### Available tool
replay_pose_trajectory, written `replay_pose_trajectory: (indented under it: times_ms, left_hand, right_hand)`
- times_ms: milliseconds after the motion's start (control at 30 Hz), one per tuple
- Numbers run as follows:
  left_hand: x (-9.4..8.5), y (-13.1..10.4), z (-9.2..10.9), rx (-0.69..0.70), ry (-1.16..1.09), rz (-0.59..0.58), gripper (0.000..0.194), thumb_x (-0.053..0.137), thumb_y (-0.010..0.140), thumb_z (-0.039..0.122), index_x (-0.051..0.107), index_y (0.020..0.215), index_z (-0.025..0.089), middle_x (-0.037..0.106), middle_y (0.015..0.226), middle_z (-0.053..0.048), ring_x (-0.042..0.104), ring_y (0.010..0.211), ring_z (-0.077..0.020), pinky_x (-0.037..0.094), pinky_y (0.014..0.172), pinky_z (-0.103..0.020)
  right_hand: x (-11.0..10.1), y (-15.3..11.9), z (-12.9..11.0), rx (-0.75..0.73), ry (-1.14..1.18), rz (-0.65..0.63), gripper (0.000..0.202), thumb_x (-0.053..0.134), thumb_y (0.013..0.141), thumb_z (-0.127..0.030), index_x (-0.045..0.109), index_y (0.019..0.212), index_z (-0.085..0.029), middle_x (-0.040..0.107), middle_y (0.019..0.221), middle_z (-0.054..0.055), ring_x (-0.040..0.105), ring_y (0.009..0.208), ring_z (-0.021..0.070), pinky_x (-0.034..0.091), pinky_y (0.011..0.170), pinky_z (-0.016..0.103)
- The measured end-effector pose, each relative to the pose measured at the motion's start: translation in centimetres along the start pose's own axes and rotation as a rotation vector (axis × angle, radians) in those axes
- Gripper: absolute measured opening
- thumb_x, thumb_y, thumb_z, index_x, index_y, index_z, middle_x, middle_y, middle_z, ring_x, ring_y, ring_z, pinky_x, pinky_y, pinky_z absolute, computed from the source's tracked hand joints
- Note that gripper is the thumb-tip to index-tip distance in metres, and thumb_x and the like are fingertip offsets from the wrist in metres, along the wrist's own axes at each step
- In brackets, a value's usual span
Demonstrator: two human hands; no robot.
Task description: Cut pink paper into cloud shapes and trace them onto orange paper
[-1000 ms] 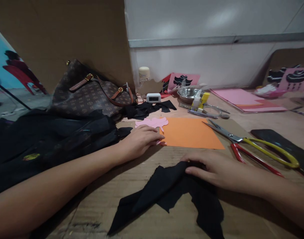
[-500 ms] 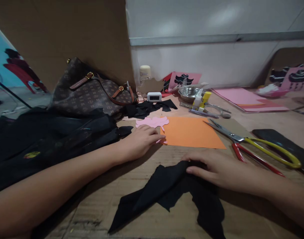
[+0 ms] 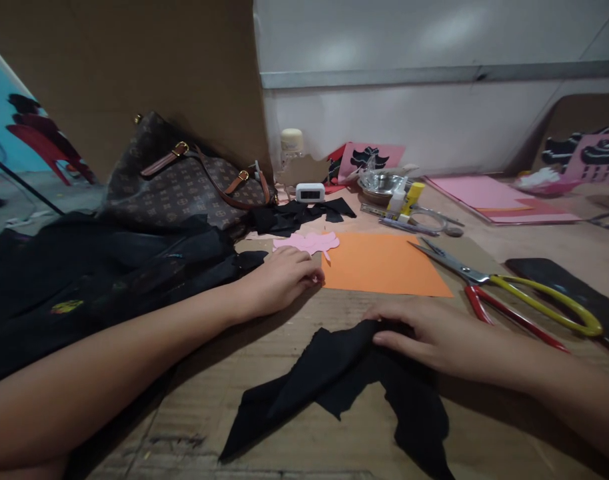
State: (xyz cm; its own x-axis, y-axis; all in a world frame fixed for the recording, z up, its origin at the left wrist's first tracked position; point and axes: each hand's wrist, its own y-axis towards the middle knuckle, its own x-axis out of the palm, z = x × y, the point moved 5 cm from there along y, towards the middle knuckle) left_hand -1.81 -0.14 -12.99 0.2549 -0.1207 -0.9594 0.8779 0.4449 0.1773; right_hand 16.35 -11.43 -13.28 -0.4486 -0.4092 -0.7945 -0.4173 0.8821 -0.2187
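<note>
My left hand (image 3: 287, 280) is closed at the left edge of an orange paper sheet (image 3: 384, 263), with a bit of pink paper (image 3: 315, 280) showing at its fingertips. Just beyond those fingers lies a wavy-edged pink paper cutout (image 3: 307, 243), partly hidden by the hand. My right hand (image 3: 419, 333) is closed on a crumpled piece of black cloth (image 3: 334, 373), thumb on the near side, the cloth spreading over the cardboard (image 3: 194, 393). Scissors (image 3: 477, 275) with one yellow and one red handle lie spread apart, right of the orange sheet.
A dark phone-like slab (image 3: 549, 280) lies beside the scissors. Farther back are a glue stick (image 3: 413, 195), a metal bowl (image 3: 379, 185), a small white clock (image 3: 310, 193) and black scraps (image 3: 284, 217). A brown handbag (image 3: 184, 180) and dark clothing (image 3: 104, 280) fill the left.
My left fingertips have curled inward on the small pink piece, now mostly hidden under them. The right hand and the black cloth stay in place.
</note>
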Motion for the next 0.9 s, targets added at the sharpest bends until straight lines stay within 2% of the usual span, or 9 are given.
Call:
replay_pose_trajectory:
  times_ms: [200,300,400,500,567,633,733,833,900]
  left_hand:
    - [-1.1,-0.3,0.0,0.027,-0.073,0.167,0.01,0.066,0.091,0.025,0.075,0.087,0.022,0.069,0.096,-0.006,0.06,0.097,-0.0225,0.042,0.088,-0.036]
    - [-1.1,-0.5,0.0,-0.136,-0.394,0.18,0.011,0.063,0.092,0.024,0.073,0.088,0.019,0.074,0.091,-0.004,0.066,0.088,-0.019,0.047,0.084,-0.033]
    - [-0.3,-0.7,-0.1,-0.354,-0.774,0.117,0.009,0.065,0.089,0.026,0.069,0.088,0.018,0.077,0.087,-0.002,0.07,0.086,-0.0184,0.051,0.08,-0.03]
    - [0.4,-0.8,0.2,-0.438,-0.991,0.072,0.013,0.068,0.086,0.029,0.065,0.089,0.017,0.078,0.088,-0.004,0.073,0.086,-0.0198,0.053,0.077,-0.03]
    - [0.6,-0.9,0.4,-0.455,-1.052,0.063,0.016,0.07,0.086,0.031,0.063,0.09,0.017,0.078,0.09,-0.005,0.074,0.087,-0.0202,0.053,0.075,-0.029]
    - [0.8,-1.0,0.9,-0.441,-1.104,0.066,0.018,0.07,0.086,0.032,0.064,0.09,0.016,0.077,0.091,-0.006,0.074,0.087,-0.0203,0.054,0.075,-0.029]
    - [1.0,-1.1,2.2,-0.394,-1.268,0.079,0.018,0.071,0.086,0.031,0.066,0.09,0.015,0.076,0.085,-0.006,0.074,0.082,-0.0192,0.056,0.08,-0.032]
    - [1.5,-1.2,3.3,-0.39,-1.38,0.092,0.018,0.072,0.086,0.032,0.068,0.089,0.014,0.076,0.083,-0.004,0.073,0.08,-0.0169,0.056,0.082,-0.03]
    - [1.5,-1.4,3.5,-0.401,-1.33,0.119,0.018,0.072,0.086,0.033,0.07,0.089,0.015,0.075,0.085,-0.003,0.071,0.079,-0.0152,0.055,0.076,-0.026]
  right_hand:
    - [-0.1,-0.1,0.0,-0.023,0.011,0.019,0.03,0.049,0.1,-0.049,0.066,0.12,-0.033,0.07,0.124,-0.002,0.065,0.109,0.0223,0.049,0.093,0.034]
    - [0.0,-0.2,0.0,-0.016,0.018,0.007,0.03,0.048,0.101,-0.047,0.068,0.114,-0.029,0.072,0.117,0.001,0.066,0.104,0.0225,0.05,0.087,0.034]
    - [-0.1,-0.3,0.0,0.007,0.003,-0.022,0.036,0.048,0.099,-0.053,0.069,0.1,-0.024,0.073,0.104,0.004,0.067,0.093,0.0229,0.05,0.078,0.033]
    - [-0.4,-0.3,0.1,0.055,0.024,-0.044,0.043,0.048,0.096,-0.061,0.069,0.092,-0.023,0.073,0.096,0.003,0.066,0.084,0.0214,0.048,0.07,0.031]
    - [-0.8,-0.1,0.4,0.102,0.048,0.01,0.046,0.045,0.096,-0.062,0.067,0.087,-0.022,0.072,0.088,0.002,0.064,0.076,0.0195,0.046,0.066,0.029]
    - [-1.4,0.1,0.6,0.133,0.062,0.147,0.042,0.046,0.096,-0.059,0.067,0.087,-0.022,0.07,0.084,0.001,0.062,0.074,0.0188,0.045,0.065,0.029]
    - [-1.9,0.6,0.4,0.128,0.098,0.341,0.032,0.055,0.092,-0.051,0.069,0.097,-0.023,0.073,0.093,0.003,0.064,0.083,0.0212,0.045,0.069,0.03]
    - [-1.3,1.3,-0.2,0.105,0.172,0.388,0.032,0.06,0.086,-0.048,0.071,0.1,-0.021,0.074,0.097,0.006,0.065,0.086,0.0237,0.046,0.07,0.031]
    - [-0.8,1.7,-0.8,0.058,0.217,0.389,0.033,0.063,0.085,-0.048,0.072,0.099,-0.02,0.074,0.092,0.006,0.065,0.082,0.0228,0.046,0.069,0.032]
